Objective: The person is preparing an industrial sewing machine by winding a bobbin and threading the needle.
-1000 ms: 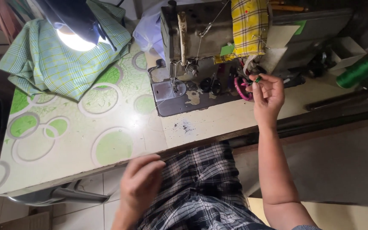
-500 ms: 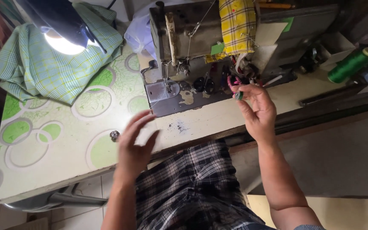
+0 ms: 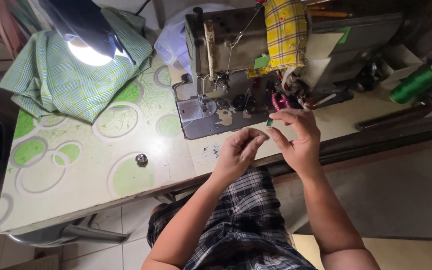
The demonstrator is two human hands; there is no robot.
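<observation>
A table (image 3: 76, 190) with green ring patterns carries a grey sewing machine (image 3: 236, 60) at its far side, a green checked cloth (image 3: 66, 85) lying far left under a lamp (image 3: 83, 30). Near the machine's front, the right hand (image 3: 298, 142) pinches a small green bobbin (image 3: 270, 121) between its fingers (image 3: 276, 135). Just left, the left hand (image 3: 238, 152) has fingers curled narrow, holding nothing I can make out. A small metal bobbin case (image 3: 141, 159) sits left on the table.

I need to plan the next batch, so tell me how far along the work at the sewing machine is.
Done: little shows; the small metal bobbin case lies out on the table. In hand: the right hand pinches a small green bobbin, the left hand close beside it, fingers pinched. Left: no cloth is under the needle of the sewing machine; the green checked fabric lies aside.
</observation>
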